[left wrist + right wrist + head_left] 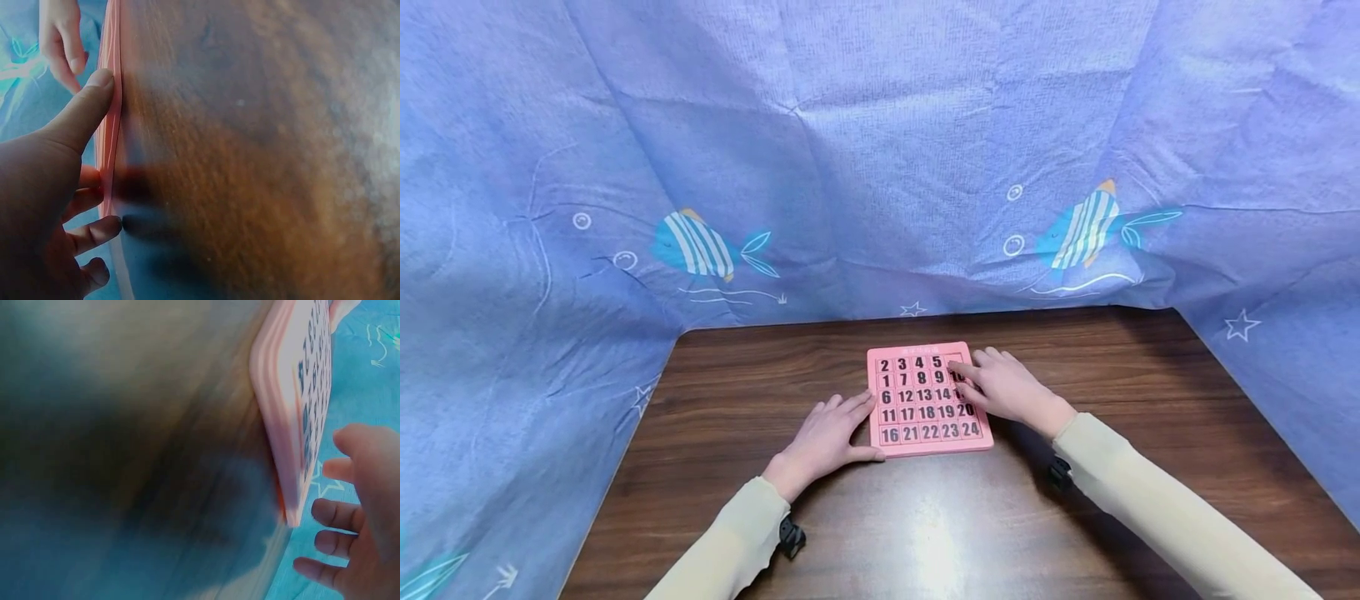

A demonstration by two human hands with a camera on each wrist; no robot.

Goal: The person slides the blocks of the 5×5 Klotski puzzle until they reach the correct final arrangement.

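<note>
A pink number sliding puzzle [929,450] lies flat on the table, its square tiles bearing black numerals. My left hand [823,437] rests against its left side, thumb at the near left corner and fingertips by the left edge. In the left wrist view the thumb [94,97] presses the puzzle's pink side. Over the puzzle's right side reaches my right hand [1011,387], its index fingertip at the top right of the grid, beside the 5 tile [936,362]. This hand partly covers the 10 and the tile under it. The right wrist view shows its fingers spread beside the puzzle.
The dark wood table [730,367] extends around the puzzle. A blue cloth [895,167] with printed fish hangs behind it and along both sides. Small black devices are strapped at the left wrist [791,537] and right wrist [1060,472].
</note>
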